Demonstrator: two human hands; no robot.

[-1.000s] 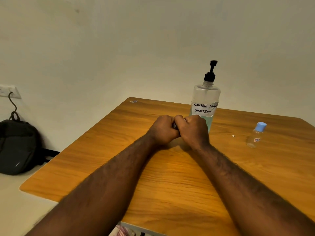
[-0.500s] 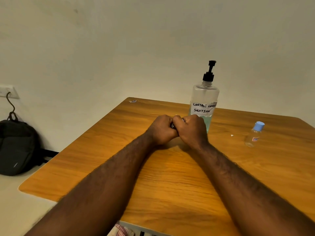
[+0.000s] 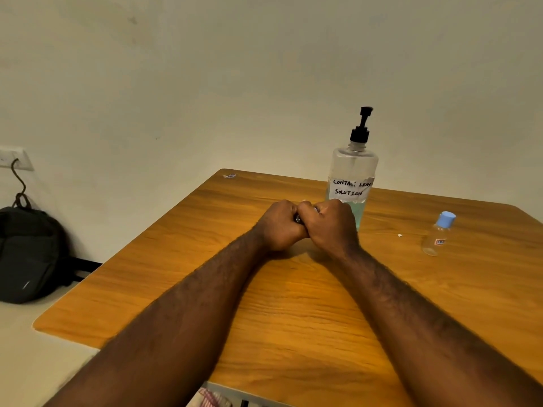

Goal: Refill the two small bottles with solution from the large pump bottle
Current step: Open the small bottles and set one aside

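Observation:
A large clear pump bottle (image 3: 353,171) with a black pump and a handwritten "contact lens solution" label stands at the back of the wooden table (image 3: 293,304); a little bluish liquid sits at its bottom. Just in front of it my left hand (image 3: 279,226) and my right hand (image 3: 330,223) are pressed together, fingers curled round a small object (image 3: 298,219) almost wholly hidden between them; only a small shiny bit shows. A small clear bottle (image 3: 437,236) with a light blue cap stands apart at the right.
A black backpack (image 3: 29,254) leans against the wall left of the table, under a wall socket (image 3: 14,161) with a cord. A small white speck (image 3: 399,235) lies on the table near the capped bottle. A sticker (image 3: 229,175) marks the far left corner.
Both hands stay clasped in the same spot; the fingers have shifted only slightly around the hidden object. The view has drifted a little.

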